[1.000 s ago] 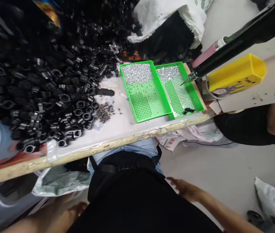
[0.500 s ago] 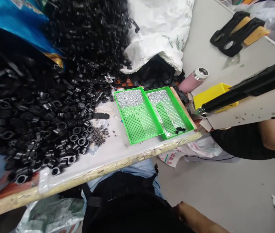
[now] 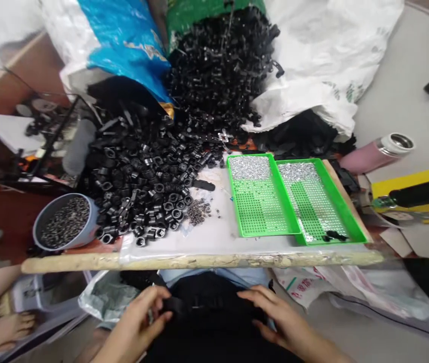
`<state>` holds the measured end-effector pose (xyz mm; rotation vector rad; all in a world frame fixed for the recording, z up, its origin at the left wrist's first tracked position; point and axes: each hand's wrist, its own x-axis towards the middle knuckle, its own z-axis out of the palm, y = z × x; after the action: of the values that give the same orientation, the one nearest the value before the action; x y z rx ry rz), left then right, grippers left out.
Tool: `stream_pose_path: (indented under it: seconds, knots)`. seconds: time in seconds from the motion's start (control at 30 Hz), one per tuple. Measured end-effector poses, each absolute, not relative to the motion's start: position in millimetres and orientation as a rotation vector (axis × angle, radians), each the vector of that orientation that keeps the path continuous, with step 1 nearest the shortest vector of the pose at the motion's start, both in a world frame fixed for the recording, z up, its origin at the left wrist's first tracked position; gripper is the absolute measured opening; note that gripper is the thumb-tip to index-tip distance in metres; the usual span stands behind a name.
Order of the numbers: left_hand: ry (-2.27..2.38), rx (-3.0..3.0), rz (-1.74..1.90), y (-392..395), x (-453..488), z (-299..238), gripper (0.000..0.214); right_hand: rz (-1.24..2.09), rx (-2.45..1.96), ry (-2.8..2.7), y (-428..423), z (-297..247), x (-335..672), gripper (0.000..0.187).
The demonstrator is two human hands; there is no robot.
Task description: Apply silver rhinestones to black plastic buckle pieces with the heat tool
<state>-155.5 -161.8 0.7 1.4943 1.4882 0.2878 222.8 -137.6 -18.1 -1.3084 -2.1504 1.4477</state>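
Note:
My left hand (image 3: 142,317) is below the table edge in front of my body, its thumb and fingers curled around the edge of a black strap (image 3: 173,305). The strap lies against the black garment (image 3: 210,322) over my lap and is slightly blurred. Opposite it, my right hand (image 3: 277,317) has thumb and fingers apart, the fingertips close to the right side of the garment. Nothing shows in this hand. On the table lie a heap of black plastic parts (image 3: 154,176), a small pile of metal pieces (image 3: 198,210) and a flat black part (image 3: 203,185).
Two green trays (image 3: 250,229) (image 3: 360,237) hold small silvery pieces. A blue bucket (image 3: 92,227) of small metal parts stands left. At right are a pink flask (image 3: 365,155), a yellow bin (image 3: 399,186) and a black-handled tool (image 3: 422,194). Another person's hand (image 3: 13,325) shows at lower left.
The view has swung left and levelled. My left hand has come into view at the black strap, and my right hand has moved from the lower right to the garment's side.

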Motion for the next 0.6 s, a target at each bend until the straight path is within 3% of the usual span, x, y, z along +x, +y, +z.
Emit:
stream_pose_path:
  seconds: [0.13,0.37,0.5,0.6]
  knots:
    - [1.209,1.608,0.219,-141,-131,-8,0.035,1.211,-1.169,-2.436,-138,-33,205,0.042]
    - [1.284,1.582,-0.036,-140,-137,-5,0.021,0.908,-1.217,-2.638,-137,-43,205,0.025]
    - [1.259,1.214,0.038,-143,-148,-11,0.046,0.599,-1.135,-2.536,-142,-56,192,0.036]
    - [1.372,1.168,0.204,-140,-160,-22,0.062,0.689,-1.101,-2.417,-145,-60,182,0.040]
